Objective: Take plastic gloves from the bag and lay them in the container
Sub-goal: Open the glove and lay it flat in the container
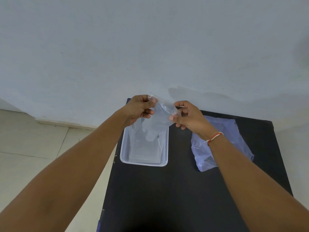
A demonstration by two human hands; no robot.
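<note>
Both hands' grip (163, 111) atop dangling glove (154, 128)

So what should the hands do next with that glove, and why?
Probably lower it. Both the left hand and the right hand pinch the glove's top edge, and it hangs over the open container, its lower part seemingly already inside. Easing down and letting go should lay it flat there. The bag lies aside.

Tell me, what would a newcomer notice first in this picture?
Two bare hands, left hand and right hand, stretch a thin clear plastic glove above the clear rectangular plastic container. To the right, a crumpled bluish plastic bag lies on the black table.
</note>
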